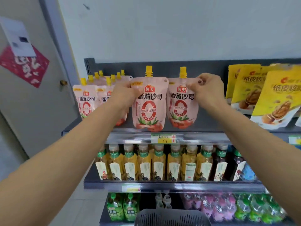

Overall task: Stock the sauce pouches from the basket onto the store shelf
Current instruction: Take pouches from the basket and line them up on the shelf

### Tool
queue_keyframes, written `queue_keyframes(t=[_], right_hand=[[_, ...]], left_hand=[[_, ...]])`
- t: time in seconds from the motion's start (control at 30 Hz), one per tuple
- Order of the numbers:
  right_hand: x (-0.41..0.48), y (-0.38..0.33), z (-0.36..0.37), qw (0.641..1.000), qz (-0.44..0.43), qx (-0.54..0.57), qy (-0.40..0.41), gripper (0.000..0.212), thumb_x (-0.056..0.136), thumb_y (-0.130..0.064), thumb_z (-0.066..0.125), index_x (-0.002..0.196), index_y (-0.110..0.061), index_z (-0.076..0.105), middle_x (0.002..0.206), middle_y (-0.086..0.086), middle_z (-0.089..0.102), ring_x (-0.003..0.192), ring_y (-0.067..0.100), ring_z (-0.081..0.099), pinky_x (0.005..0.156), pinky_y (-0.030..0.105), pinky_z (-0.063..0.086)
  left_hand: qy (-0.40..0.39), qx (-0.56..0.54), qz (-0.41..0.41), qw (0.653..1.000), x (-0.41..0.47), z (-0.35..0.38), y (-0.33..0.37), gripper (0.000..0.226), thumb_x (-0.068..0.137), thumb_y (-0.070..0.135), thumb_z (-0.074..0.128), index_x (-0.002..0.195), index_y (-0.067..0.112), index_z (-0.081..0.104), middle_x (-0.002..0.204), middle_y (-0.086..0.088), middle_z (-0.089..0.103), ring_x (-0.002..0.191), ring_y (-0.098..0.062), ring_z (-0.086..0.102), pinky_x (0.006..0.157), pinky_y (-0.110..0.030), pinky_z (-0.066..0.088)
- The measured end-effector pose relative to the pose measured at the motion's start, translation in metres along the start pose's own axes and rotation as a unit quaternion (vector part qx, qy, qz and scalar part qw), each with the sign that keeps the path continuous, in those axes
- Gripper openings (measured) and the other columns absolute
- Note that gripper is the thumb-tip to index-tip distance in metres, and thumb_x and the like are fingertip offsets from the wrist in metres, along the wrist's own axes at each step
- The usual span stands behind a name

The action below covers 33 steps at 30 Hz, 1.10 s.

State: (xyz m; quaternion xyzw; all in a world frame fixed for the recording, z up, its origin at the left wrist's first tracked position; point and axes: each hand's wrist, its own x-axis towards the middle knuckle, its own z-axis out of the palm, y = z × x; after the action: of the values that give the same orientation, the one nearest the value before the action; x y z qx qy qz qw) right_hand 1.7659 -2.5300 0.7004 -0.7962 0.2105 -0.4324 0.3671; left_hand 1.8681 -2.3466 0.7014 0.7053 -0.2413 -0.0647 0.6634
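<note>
My left hand (124,93) pinches the upper left corner of one sauce pouch (149,103); my right hand (206,88) pinches the upper right corner of a second sauce pouch (181,105). Both pouches hang upright, side by side, over the front edge of the top shelf (162,129). Stocked pouches (91,98) stand toward the shelf's left end, yellow nut bags (267,98) toward its right end. The basket (171,217) rim shows below, at the bottom of view.

Single head-worn wide-angle view, facing forward and slightly down at the store shelf (162,137) from close range. Both forearms reaching in from the lower corners; basket (171,217) rim cut off at the bottom edge; door (32,98) at left.
</note>
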Motion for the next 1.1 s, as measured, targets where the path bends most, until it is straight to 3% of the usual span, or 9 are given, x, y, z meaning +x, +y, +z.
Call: queue_keyframes(t=[0.13, 0.3, 0.47, 0.6, 0.77, 0.97, 1.03, 1.1], right_hand=[[0.029, -0.004, 0.026, 1.000, 0.012, 0.002, 0.020, 0.010, 0.085, -0.016, 0.062, 0.081, -0.007, 0.064, 0.081, 0.012, 0.069, 0.079, 0.028, 0.067, 0.071, 0.047, 0.057], [0.054, 0.006, 0.045, 0.999, 0.028, -0.003, 0.026, 0.016, 0.085, -0.014, 0.062, 0.086, 0.001, 0.065, 0.078, 0.011, 0.065, 0.073, 0.023, 0.061, 0.067, 0.041, 0.055], [0.073, 0.024, 0.054, 0.999, 0.042, 0.013, 0.015, 0.012, 0.085, -0.012, 0.061, 0.081, -0.001, 0.063, 0.085, 0.018, 0.069, 0.081, 0.032, 0.068, 0.067, 0.045, 0.056], [0.088, 0.039, 0.059, 0.999, 0.039, 0.018, -0.006, 0.014, 0.086, -0.010, 0.059, 0.086, 0.003, 0.063, 0.087, 0.018, 0.069, 0.085, 0.034, 0.068, 0.069, 0.046, 0.056], [0.109, 0.053, 0.063, 0.998, 0.032, 0.034, -0.045, 0.007, 0.089, -0.010, 0.057, 0.084, -0.007, 0.062, 0.083, 0.011, 0.067, 0.077, 0.026, 0.065, 0.068, 0.041, 0.056], [0.123, 0.077, 0.083, 0.993, 0.035, 0.057, -0.102, 0.009, 0.086, -0.006, 0.057, 0.083, 0.000, 0.063, 0.069, 0.002, 0.055, 0.068, 0.017, 0.052, 0.051, 0.026, 0.040], [0.126, 0.087, 0.088, 0.990, 0.049, 0.072, -0.116, 0.009, 0.085, -0.007, 0.057, 0.082, 0.000, 0.062, 0.071, 0.001, 0.056, 0.071, 0.018, 0.053, 0.056, 0.028, 0.043], [0.129, 0.094, 0.091, 0.987, 0.066, 0.093, -0.114, 0.009, 0.085, -0.007, 0.056, 0.083, -0.001, 0.062, 0.081, 0.008, 0.062, 0.080, 0.025, 0.059, 0.064, 0.035, 0.049]], left_hand=[[0.054, -0.001, 0.003, 0.999, 0.039, -0.003, -0.004, 0.014, 0.092, 0.009, 0.053, 0.103, 0.011, 0.062, 0.079, 0.003, 0.067, 0.064, -0.007, 0.064, 0.042, -0.016, 0.049], [0.071, -0.003, -0.029, 0.997, 0.079, 0.007, -0.026, 0.018, 0.091, 0.011, 0.054, 0.109, 0.009, 0.058, 0.098, -0.010, 0.071, 0.083, -0.022, 0.070, 0.077, -0.043, 0.059], [0.087, 0.012, -0.049, 0.995, 0.106, 0.018, -0.048, 0.017, 0.091, 0.013, 0.054, 0.108, 0.011, 0.058, 0.099, -0.011, 0.070, 0.086, -0.027, 0.070, 0.080, -0.049, 0.058], [0.111, 0.026, -0.071, 0.991, 0.120, 0.029, -0.059, 0.029, 0.093, 0.012, 0.053, 0.122, 0.015, 0.051, 0.106, -0.009, 0.068, 0.088, -0.025, 0.069, 0.081, -0.046, 0.058], [0.153, 0.014, -0.097, 0.983, 0.138, 0.040, -0.068, 0.041, 0.094, 0.014, 0.052, 0.134, 0.015, 0.047, 0.114, -0.008, 0.066, 0.086, -0.020, 0.068, 0.073, -0.035, 0.059], [0.181, -0.014, -0.089, 0.979, 0.149, 0.045, -0.079, 0.040, 0.095, 0.011, 0.049, 0.135, 0.013, 0.047, 0.120, -0.008, 0.063, 0.078, -0.012, 0.063, 0.059, -0.023, 0.051], [0.170, -0.018, -0.088, 0.981, 0.149, 0.043, -0.081, 0.036, 0.095, 0.010, 0.047, 0.132, 0.010, 0.049, 0.116, -0.008, 0.064, 0.078, -0.012, 0.062, 0.059, -0.022, 0.049], [0.153, -0.013, -0.097, 0.983, 0.148, 0.041, -0.083, 0.034, 0.095, 0.009, 0.047, 0.129, 0.009, 0.050, 0.119, -0.010, 0.064, 0.090, -0.018, 0.064, 0.065, -0.025, 0.052]])
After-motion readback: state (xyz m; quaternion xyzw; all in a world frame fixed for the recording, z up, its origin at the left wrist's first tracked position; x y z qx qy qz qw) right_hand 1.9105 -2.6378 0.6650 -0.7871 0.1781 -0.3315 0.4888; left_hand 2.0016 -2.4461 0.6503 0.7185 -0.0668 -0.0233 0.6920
